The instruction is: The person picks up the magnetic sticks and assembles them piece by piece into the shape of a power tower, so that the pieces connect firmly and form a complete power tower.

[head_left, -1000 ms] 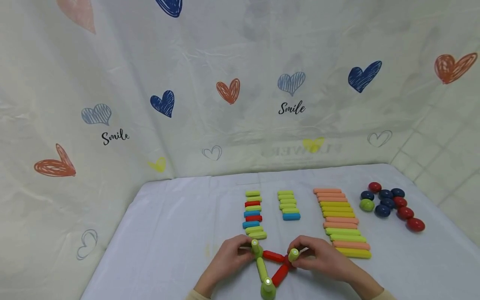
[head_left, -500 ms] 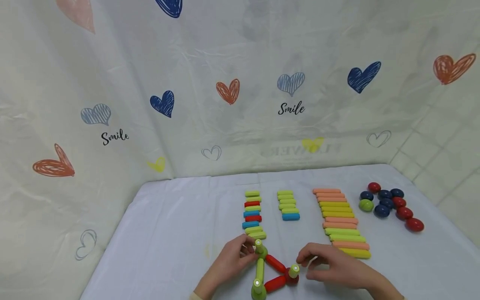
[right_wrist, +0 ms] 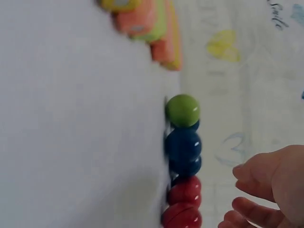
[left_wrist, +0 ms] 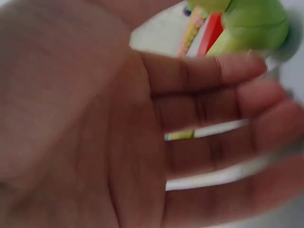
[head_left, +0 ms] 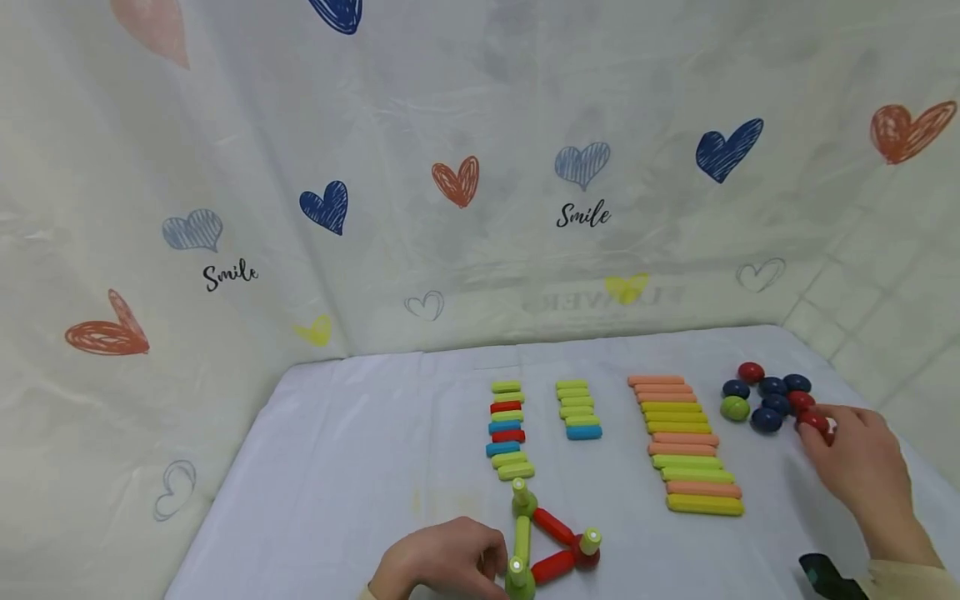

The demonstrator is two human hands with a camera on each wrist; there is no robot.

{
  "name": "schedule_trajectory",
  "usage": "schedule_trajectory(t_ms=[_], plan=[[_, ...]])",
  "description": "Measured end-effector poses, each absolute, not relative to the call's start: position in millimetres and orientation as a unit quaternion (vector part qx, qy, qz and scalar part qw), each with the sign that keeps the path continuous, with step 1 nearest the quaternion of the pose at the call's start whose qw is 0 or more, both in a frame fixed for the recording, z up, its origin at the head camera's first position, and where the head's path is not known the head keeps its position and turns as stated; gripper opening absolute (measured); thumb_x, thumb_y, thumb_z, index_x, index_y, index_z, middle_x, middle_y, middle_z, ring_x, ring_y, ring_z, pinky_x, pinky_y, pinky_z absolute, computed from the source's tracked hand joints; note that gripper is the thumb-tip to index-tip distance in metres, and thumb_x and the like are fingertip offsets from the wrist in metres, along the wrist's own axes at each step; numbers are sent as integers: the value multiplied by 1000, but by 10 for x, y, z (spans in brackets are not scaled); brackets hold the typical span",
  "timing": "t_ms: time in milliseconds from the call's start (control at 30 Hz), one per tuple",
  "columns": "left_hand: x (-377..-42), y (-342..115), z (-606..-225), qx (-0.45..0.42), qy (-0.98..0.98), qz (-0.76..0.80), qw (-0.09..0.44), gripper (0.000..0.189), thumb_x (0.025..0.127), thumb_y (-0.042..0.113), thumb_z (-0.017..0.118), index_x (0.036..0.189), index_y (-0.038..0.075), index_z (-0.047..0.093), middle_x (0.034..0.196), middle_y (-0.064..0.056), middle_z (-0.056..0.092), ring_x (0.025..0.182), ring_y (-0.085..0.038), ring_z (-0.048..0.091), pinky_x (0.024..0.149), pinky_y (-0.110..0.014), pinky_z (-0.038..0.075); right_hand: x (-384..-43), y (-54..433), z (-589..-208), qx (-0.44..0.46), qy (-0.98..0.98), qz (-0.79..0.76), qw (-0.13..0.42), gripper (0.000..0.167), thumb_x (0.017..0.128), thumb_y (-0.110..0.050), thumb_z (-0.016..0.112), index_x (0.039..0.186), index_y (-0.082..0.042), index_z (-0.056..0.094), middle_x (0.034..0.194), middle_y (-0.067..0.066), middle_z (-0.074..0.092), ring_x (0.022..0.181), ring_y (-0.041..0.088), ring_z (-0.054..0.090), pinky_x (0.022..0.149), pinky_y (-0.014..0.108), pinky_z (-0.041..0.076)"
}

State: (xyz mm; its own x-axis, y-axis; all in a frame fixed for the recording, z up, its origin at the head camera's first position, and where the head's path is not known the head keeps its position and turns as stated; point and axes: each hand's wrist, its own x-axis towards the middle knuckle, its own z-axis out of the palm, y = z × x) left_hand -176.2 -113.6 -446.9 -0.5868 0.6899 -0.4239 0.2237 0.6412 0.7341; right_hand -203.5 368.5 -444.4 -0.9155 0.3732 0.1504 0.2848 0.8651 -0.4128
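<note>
My left hand (head_left: 446,558) lies beside the near green ball (head_left: 521,586) of a triangular frame made of balls joined by sticks. In the left wrist view its fingers are loosely extended near the green ball (left_wrist: 259,23); contact cannot be told. The frame has a green stick (head_left: 522,540), two red sticks (head_left: 553,567), and upright green pegs (head_left: 591,540) on its corner balls. My right hand (head_left: 866,467) is over the red balls (head_left: 812,422) at the right. In the right wrist view its parted fingers (right_wrist: 259,211) hold nothing, apart from the red balls (right_wrist: 182,216).
Short green, red and blue sticks (head_left: 506,436) form a column behind the frame, with another short column (head_left: 577,409) beside it. Longer pink, yellow and green sticks (head_left: 678,438) lie further right. Blue balls (head_left: 766,419) and a green ball (head_left: 735,407) sit at the back right.
My right hand has left the frame's red corner and travelled right to the loose balls. My left hand has moved from the far green corner toward the near one. The frame has turned slightly.
</note>
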Motion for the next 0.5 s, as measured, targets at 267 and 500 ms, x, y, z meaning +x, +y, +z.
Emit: schedule_trajectory(t_ms=[267,500], plan=[[-1654,-912,-4492,195,888,267,319,29,84,42,75,73,20,60,60,5,52,57,-7,47,51,-21,36,-2111,4011,-4753,-193,-974,114,28,40,89,-5,62,118,18,48,112,41,40,99,57,40,78,65,46],[-1682,-875,-4504,201,893,253,314,25,83,38,78,75,21,62,61,6,53,58,-7,47,53,-20,39,-2103,4022,-4766,-190,-972,138,-1,43,84,-2,69,114,21,47,101,40,43,93,53,43,82,64,45]])
